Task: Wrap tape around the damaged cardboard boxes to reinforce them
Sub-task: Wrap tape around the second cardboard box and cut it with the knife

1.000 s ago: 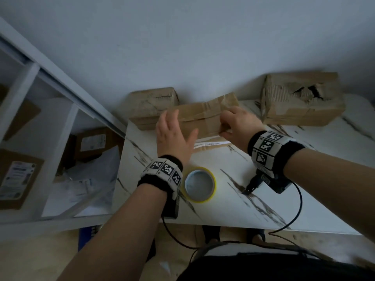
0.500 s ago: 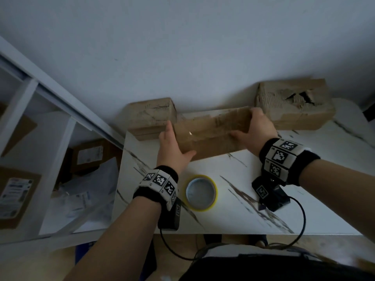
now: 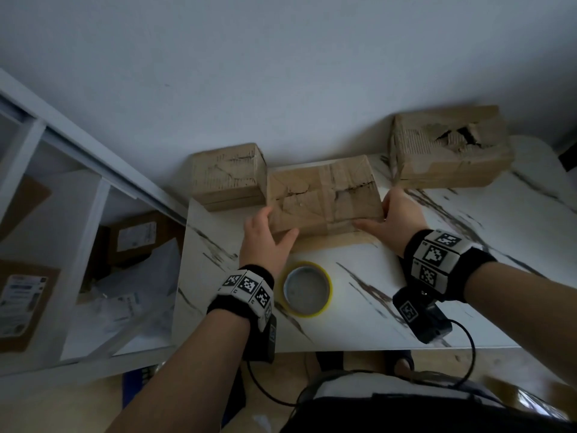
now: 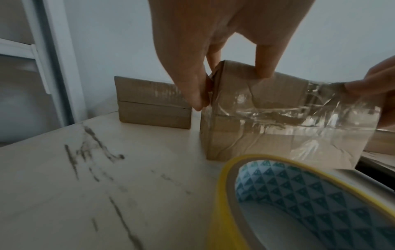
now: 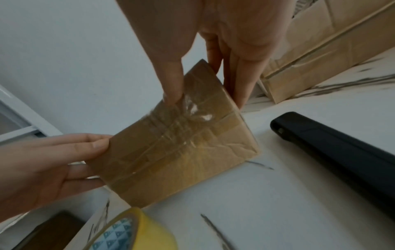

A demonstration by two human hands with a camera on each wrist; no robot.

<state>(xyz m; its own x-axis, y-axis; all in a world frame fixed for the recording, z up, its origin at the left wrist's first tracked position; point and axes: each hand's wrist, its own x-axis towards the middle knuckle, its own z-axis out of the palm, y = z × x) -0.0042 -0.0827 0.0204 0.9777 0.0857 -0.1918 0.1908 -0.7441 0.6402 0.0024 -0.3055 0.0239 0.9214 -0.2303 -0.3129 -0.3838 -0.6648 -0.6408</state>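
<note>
head view: both hands, left hand [image 3: 265, 242] and right hand [image 3: 396, 218], are clamping the taped box's [image 3: 324, 195] ends, fingers curled; advisably pressing wrinkled tape [image 4: 310, 108] flat.

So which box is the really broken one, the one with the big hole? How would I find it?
Start at the white marble table against the wall. Three brown boxes sit along its back edge; look past the middle box held between the left hand and right hand, to the torn box at the right end. Only its top is ripped open in a jagged dark hole.
</note>
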